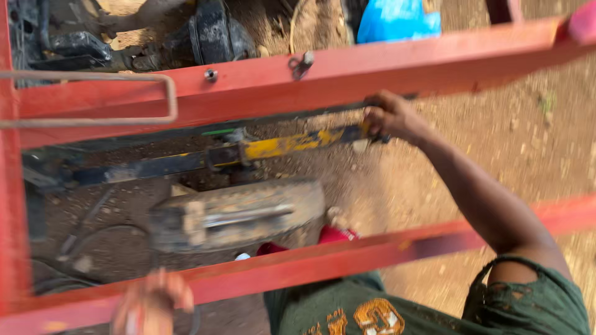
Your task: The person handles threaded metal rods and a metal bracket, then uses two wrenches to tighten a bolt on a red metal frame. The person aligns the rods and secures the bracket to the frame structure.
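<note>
Overall: the view is motion-blurred, so fine detail is uncertain.
Right hand [388,116]: arm stretched forward and left, fingers curled around the end of the yellow-and-black bar [282,144].
Left hand [151,304]: low at the bottom edge, blurred; cannot tell how its fingers are set, though it sits at the lower red rail [347,254].
Bar position: slanted, just below the upper red beam [347,74], above a dusty grey block [239,214].
Open room: a gap between the two red members; bare soil ground [528,136] to the right.
Materials: painted metal, chipped; a bent wire loop [155,93] on the beam.
</note>
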